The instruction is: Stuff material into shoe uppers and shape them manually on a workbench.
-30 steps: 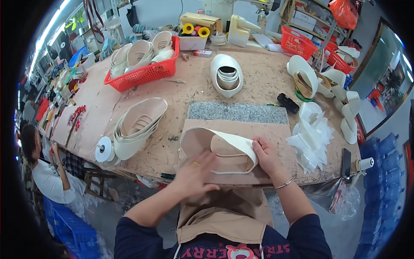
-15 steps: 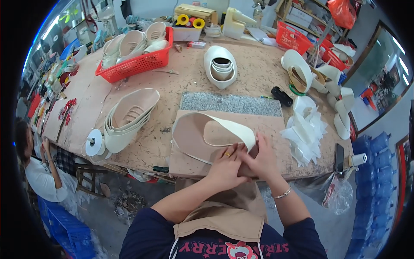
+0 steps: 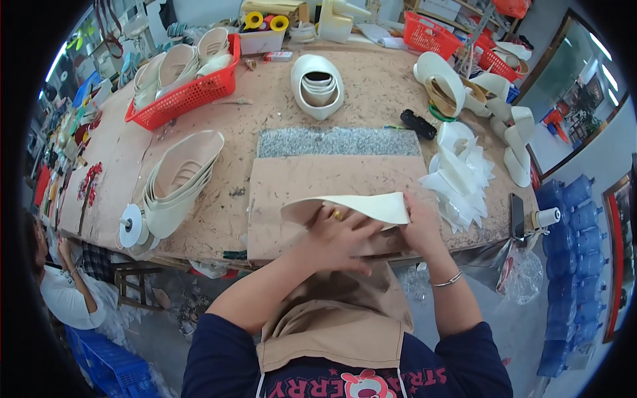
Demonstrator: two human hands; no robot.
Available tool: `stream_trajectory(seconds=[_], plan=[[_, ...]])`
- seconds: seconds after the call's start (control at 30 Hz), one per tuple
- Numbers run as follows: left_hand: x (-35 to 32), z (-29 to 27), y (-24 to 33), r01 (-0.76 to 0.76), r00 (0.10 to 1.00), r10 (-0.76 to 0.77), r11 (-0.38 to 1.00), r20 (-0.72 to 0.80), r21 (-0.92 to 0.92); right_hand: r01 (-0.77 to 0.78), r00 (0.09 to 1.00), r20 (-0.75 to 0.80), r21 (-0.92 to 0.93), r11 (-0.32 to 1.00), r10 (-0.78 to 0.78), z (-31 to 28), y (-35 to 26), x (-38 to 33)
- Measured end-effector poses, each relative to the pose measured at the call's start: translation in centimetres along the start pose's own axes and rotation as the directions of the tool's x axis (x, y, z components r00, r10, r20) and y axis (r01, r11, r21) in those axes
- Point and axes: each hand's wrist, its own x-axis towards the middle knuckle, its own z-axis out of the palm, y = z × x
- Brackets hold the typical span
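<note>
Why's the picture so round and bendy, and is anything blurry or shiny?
Head view: through a fisheye lens, the wide tan table curves and corners go black; head view: the bare left hand looks slightly blurred; head view: white light strips glare at upper right.

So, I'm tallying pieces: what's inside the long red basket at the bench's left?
The red basket holds nested stacks of cream curved pieces rising above its rim. Their lower parts and the basket's floor are mostly covered, so I can't give a count.
</note>
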Motion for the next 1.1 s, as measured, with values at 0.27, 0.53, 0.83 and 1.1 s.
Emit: stream_trajectory(seconds=[0.27, 0.53, 0.83, 1.1], plan=[[-3.8, -0.9, -0.2, -0.048, 0.991, 0.007, 0.949, -0.132, -0.313, 0.098, 0.937, 0.264, 0.430, 0.898, -0.229, 0.2, -4.0, -0.3], [-2.7, -7.3, -0.4, -0.152, 0.723, -0.438, 0.654, -0.535, -0.741, 0.513, 0.846, -0.124, 0.459, 0.725, -0.519, 3.4, -8.2, -2.8], [-4.1, -4.3, -0.6, -0.016, 0.700, -0.590, 0.551, -0.403, -0.835, 0.507, 0.839, 0.095, 0.216, 0.834, -0.535, 8.0, -7.6, -2.3], [-7.0, -12.1, -11.9, 0.373, 0.631, -0.026, 0.887, -0.775, 0.274, 0.468, 0.873, 0.037, 0.219, 0.856, -0.487, 6.9, -9.1, -3.0]])
